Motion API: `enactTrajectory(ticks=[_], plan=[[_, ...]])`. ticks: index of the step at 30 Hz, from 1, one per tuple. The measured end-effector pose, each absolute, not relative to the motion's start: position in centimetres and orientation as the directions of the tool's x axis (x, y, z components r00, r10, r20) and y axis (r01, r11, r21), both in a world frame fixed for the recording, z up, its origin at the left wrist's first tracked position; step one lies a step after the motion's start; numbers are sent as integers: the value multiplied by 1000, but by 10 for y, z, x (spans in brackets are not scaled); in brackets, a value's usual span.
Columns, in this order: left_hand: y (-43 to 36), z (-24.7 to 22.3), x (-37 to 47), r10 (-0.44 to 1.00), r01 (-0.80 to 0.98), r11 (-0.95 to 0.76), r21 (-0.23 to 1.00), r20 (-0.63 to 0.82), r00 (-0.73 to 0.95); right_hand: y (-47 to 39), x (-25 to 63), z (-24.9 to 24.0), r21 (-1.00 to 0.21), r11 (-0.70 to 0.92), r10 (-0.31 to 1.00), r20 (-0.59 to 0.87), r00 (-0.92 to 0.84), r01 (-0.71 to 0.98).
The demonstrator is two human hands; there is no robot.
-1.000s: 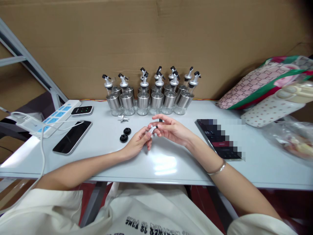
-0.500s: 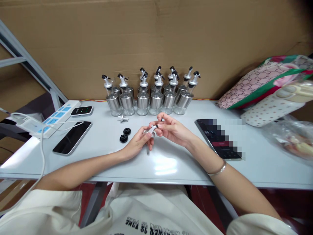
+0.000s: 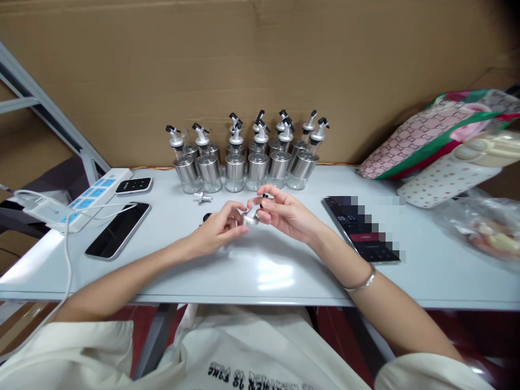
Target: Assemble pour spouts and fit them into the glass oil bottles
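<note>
A silver bottle pourer spout (image 3: 251, 217) with a black tip is pinched between the thumb and fingers of my right hand (image 3: 286, 214), its flared base pointing down and left. My left hand (image 3: 217, 230) is just left of that base, thumb and fingers apart and holding nothing. Behind the left hand, a black stopper piece (image 3: 206, 217) shows only in part. Another silver spout part (image 3: 202, 197) lies on the table in front of the bottles. Two rows of glass-and-steel oil bottles (image 3: 257, 165) stand beyond my hands, many topped with matching spouts.
To the left lie a phone (image 3: 117, 230), a small black-faced device (image 3: 134, 186) and a white power strip (image 3: 91, 197) with cables. At the right are another phone (image 3: 361, 230), a dotted bottle (image 3: 447, 176), a patterned bag (image 3: 422, 132) and a plastic bag (image 3: 491, 230). Cardboard (image 3: 260, 65) stands behind.
My left hand has let go of the spout's base and drawn left, its fingers spreading and covering most of the black stopper pieces. My right hand keeps the spout in nearly the same place.
</note>
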State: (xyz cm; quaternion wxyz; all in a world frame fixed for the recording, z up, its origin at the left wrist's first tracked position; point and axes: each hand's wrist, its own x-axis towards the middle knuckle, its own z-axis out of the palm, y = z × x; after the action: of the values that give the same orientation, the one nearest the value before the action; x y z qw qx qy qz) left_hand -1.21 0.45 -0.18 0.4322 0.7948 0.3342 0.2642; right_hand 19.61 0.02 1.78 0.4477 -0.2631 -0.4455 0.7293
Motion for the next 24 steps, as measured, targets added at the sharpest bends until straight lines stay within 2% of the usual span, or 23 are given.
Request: enactTrajectory(ticks=[2,5,7,9,12,17,21,24], plan=[[12,8,-21,765,550,-584,597,178,619,1,196,20,-878,-186,905,22,-424,-442],[21,17,-29,825,811,-564,159,155,543,3,197,21,-880,-167,929,10,-370,-445],[24,18,-31,869,876,-482,-33,107,483,4,198,20,-885,-155,934,13,-358,-438],[26,16,-31,902,897,-422,-130,41,430,4,198,20,-892,-143,932,25,-363,-429],[27,14,-31,924,913,-379,-153,-8,382,4,199,19,-910,-116,931,39,-362,-398],[27,12,-35,904,902,-425,-79,1,427,3,199,20,-903,-120,932,40,-359,-412],[27,10,-35,840,838,-541,70,98,534,4,198,19,-878,-138,938,33,-346,-458],[25,3,-32,748,712,-662,233,257,612,7,199,14,-881,-115,965,10,-261,-459]])
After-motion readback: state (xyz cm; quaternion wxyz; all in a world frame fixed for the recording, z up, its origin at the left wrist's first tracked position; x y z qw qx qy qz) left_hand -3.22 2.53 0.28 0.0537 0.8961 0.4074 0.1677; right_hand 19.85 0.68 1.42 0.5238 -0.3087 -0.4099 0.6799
